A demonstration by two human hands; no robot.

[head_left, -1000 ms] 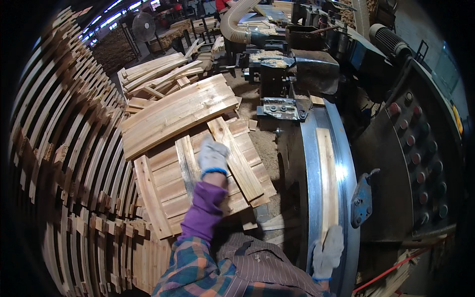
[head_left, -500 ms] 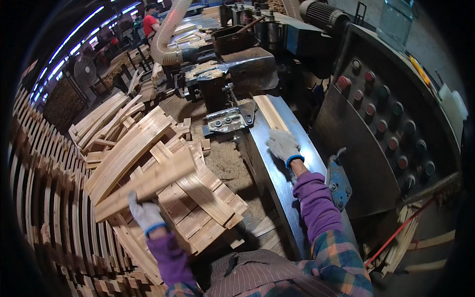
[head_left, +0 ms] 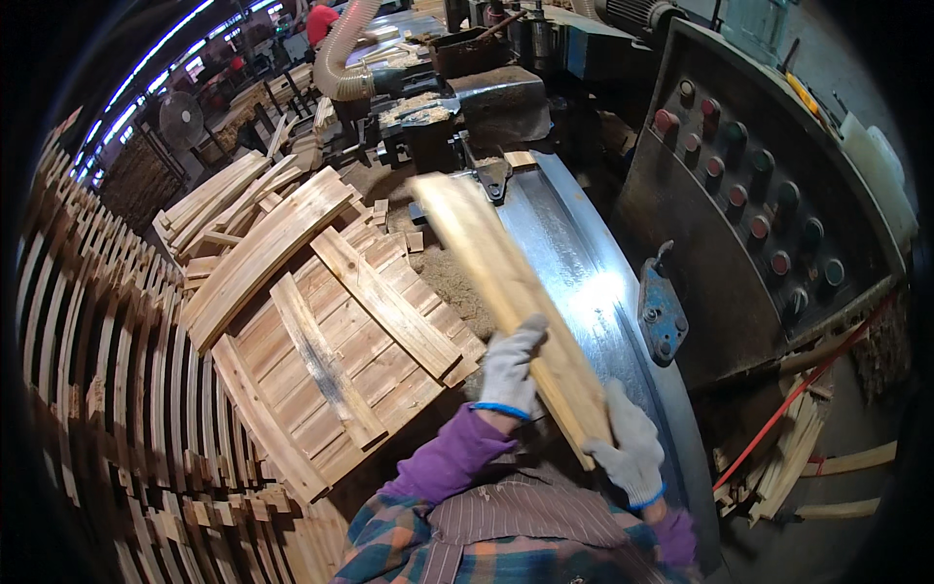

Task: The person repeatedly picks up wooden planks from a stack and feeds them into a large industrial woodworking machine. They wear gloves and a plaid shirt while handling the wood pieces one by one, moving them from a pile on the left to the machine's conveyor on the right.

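Note:
A wooden board is held at a slant over the near left edge of the metal machine table. My gloved left hand grips it along its left side, past the middle. At the near end, my gloved right hand closes round the right edge. The far end of the board looks smeared by motion. Another piece of wood shows only its end, at the machine's feed opening beside a metal guide. To the left lies a pile of boards, some loose on top.
A control panel with several buttons stands at the right, with a blue bracket on the table edge before it. Stacked slats curve along the left. A dust hose hangs at the back, near a person in red.
My left hand has brought the board from the pile rightward to the table. My right hand has left the other piece, now farther into the machine, and drawn back to take the board's near end.

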